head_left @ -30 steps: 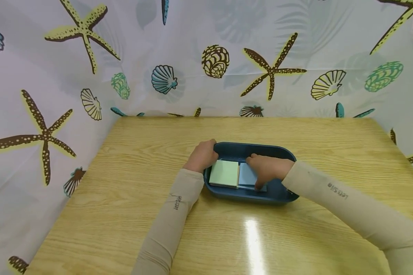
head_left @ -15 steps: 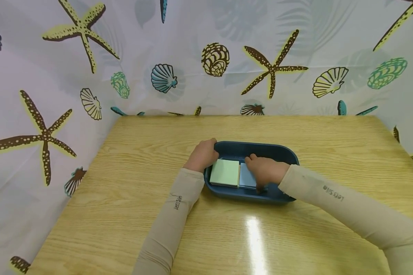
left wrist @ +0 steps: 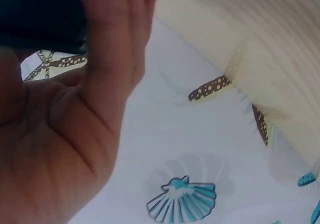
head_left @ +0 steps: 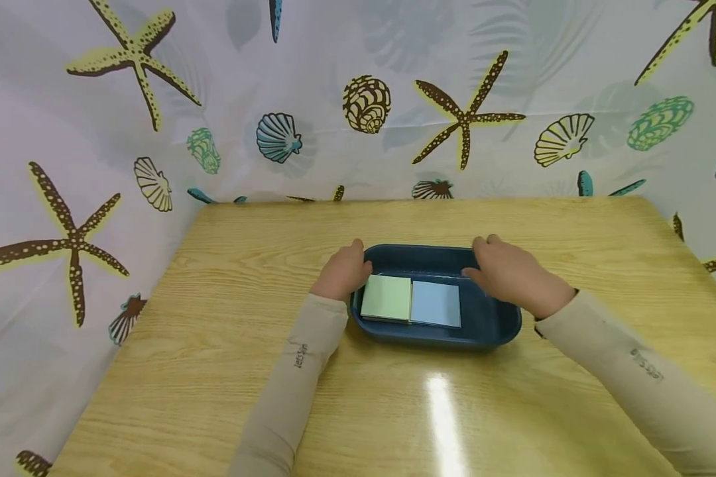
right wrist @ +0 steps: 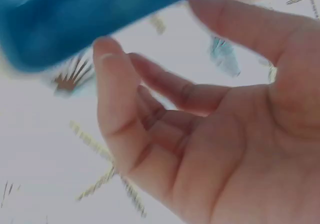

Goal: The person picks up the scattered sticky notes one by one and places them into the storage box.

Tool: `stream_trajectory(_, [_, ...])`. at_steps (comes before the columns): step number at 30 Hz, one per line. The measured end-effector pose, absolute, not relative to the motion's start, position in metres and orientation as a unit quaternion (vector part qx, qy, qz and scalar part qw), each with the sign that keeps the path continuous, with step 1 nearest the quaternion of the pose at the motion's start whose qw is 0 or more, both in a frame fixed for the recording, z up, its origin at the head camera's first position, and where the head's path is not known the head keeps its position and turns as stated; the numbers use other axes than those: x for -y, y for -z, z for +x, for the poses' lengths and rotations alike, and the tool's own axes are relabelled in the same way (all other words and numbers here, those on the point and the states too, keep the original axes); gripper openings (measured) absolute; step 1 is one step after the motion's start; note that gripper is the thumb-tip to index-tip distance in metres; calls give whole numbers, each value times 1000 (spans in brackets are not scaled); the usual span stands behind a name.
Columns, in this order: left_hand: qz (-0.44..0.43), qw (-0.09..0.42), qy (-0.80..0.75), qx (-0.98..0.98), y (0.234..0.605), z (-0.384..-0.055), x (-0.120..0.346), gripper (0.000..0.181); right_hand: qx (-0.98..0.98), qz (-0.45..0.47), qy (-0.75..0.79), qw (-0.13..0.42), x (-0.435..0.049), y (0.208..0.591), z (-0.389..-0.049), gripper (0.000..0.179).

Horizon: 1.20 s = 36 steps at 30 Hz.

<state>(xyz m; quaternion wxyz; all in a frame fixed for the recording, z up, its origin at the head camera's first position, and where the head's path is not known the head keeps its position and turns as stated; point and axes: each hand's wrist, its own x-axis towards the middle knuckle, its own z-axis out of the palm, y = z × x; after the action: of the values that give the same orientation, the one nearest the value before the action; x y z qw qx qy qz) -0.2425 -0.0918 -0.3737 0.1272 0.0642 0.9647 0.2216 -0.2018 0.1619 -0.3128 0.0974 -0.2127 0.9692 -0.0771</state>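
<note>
A dark blue oblong bin with rounded corners sits on the wooden table. Inside lie a pale green square pad of paper at the left and a light blue square pad of paper beside it. My left hand grips the bin's left rim, and in the left wrist view the bin's dark wall shows between thumb and fingers. My right hand is over the bin's right end with nothing in its grasp. In the right wrist view its loosely bent fingers are close to the bin's edge; contact is unclear.
The wood-grain table extends around the bin on every side. A white curtain printed with starfish and shells hangs behind the table and along its left and right sides.
My right hand has lifted off the blue pad and moved right to the bin's right end, so the whole blue pad shows. The left hand stays on the left rim.
</note>
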Motion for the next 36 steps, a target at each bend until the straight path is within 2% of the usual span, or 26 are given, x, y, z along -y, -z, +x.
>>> stream_trajectory(4, [76, 112, -183, -974, 364, -226, 103, 50, -981, -151, 77, 97, -188, 321, -188, 38])
stream_trajectory(8, [93, 106, -166, -976, 358, -211, 110, 32, -979, -131, 120, 98, -194, 340, -174, 34])
stream_trajectory(12, [121, 87, -150, -977, 358, -204, 111, 19, -978, -127, 148, 70, -189, 352, -167, 30])
stream_trajectory(15, [122, 65, -131, -982, 361, -205, 110, 23, -979, -126, 157, 34, -186, 357, -169, 23])
stream_trajectory(19, [103, 67, -123, -985, 364, -213, 109, 33, -976, -126, 177, 5, -185, 361, -179, 22])
stream_trajectory(24, [84, 65, -137, -985, 367, -225, 114, 40, -974, -112, 195, 8, -181, 365, -198, 31])
stream_trajectory(31, [70, 31, -169, -983, 377, -240, 116, 40, -971, -108, 214, 4, -179, 370, -223, 35])
stream_trajectory(36, [53, 21, -188, -980, 382, -247, 109, 43, -970, -85, 227, 32, -182, 369, -231, 42])
